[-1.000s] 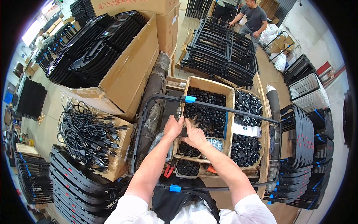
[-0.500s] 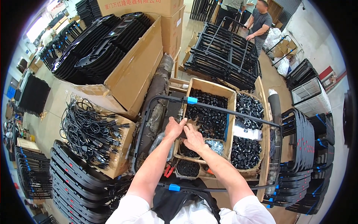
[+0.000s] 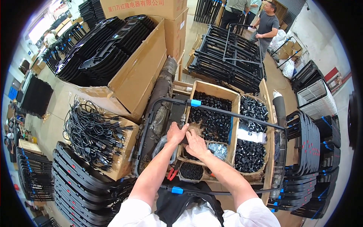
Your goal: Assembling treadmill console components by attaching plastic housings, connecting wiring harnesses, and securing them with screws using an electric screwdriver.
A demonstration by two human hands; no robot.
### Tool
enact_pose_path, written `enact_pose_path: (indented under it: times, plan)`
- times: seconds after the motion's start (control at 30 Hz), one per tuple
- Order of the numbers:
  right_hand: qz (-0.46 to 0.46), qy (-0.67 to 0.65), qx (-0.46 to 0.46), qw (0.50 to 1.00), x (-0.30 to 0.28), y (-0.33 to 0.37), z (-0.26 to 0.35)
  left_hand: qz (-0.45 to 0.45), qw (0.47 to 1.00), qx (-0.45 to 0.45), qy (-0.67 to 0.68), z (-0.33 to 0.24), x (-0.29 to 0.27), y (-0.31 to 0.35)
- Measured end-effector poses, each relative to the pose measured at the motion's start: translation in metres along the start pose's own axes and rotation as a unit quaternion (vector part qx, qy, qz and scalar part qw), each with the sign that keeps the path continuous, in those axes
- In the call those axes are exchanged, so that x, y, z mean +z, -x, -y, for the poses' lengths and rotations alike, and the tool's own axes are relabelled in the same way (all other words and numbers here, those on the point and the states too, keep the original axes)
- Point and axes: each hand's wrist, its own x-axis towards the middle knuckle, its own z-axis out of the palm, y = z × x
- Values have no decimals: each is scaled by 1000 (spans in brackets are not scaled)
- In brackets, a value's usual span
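My left hand [image 3: 176, 134] is closed around a dark tool with a silver metal tip [image 3: 183, 118], which looks like a power screwdriver. The tip points away from me. Right beside it, my right hand [image 3: 196, 144] has its bent fingers close to the left hand, above a bin of small black screws. Its fingertips are hidden, so what they hold does not show. A black tubular frame [image 3: 242, 115] with blue tape lies across the bench, around both forearms. Red-handled pliers [image 3: 172, 173] rest near my left forearm.
Wooden bins hold black caps [image 3: 211, 113], black-headed bolts [image 3: 249, 157], silver screws [image 3: 218, 150] and black screws [image 3: 191, 171]. Left stand a carton of black panels [image 3: 140, 68] and a heap of power cords [image 3: 94, 136]. Frames are stacked rightward [image 3: 302, 147]. Beyond, a person [image 3: 267, 26] handles frames.
My hands have stayed close together, the right one shifting slightly, with more dark tool body showing between them. Across the bench, the co-worker has straightened up and moved a black frame to the right.
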Motion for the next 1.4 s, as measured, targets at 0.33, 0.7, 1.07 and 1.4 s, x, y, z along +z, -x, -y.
enact_pose_path:
  times: [0.33, 0.7, 1.07, 1.4]
  plan:
    - [-4, -16, 41, 999, -19, 22, -15, -58, 983, 122, -122, -15, 14, 18]
    - [-25, -23, 20, 999, -18, 21, -37, -35, 986, 102, -126, -27, 23, 11]
    - [-6, -54, 41, 998, -21, 17, -42, -41, 987, 82, -129, -35, 27, 6]
    - [-29, -70, 40, 996, -11, 11, -56, -41, 988, 72, -130, -44, 29, -2]
